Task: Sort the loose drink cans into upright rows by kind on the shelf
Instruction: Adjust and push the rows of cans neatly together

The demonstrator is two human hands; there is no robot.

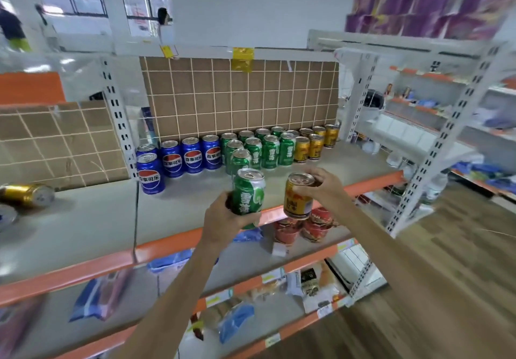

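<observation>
My left hand (223,219) grips a green can (248,191) from below, held upright above the front edge of the grey shelf (92,219). My right hand (325,184) pinches a gold can (298,195) by its top rim, just right of the green one. Upright rows stand at the back of the shelf: blue cans (181,157) on the left, green cans (259,146) in the middle, gold cans (314,142) on the right. A gold can (28,194) lies on its side at the far left, beside a partly cut-off can (7,216).
A brown gridded board (240,96) backs the shelf. White slotted posts (118,115) divide the bays. Lower shelves hold red tubs (303,227) and snack bags (100,294). Purple packs (424,4) sit on top at right. Wooden floor (446,261) lies to the right.
</observation>
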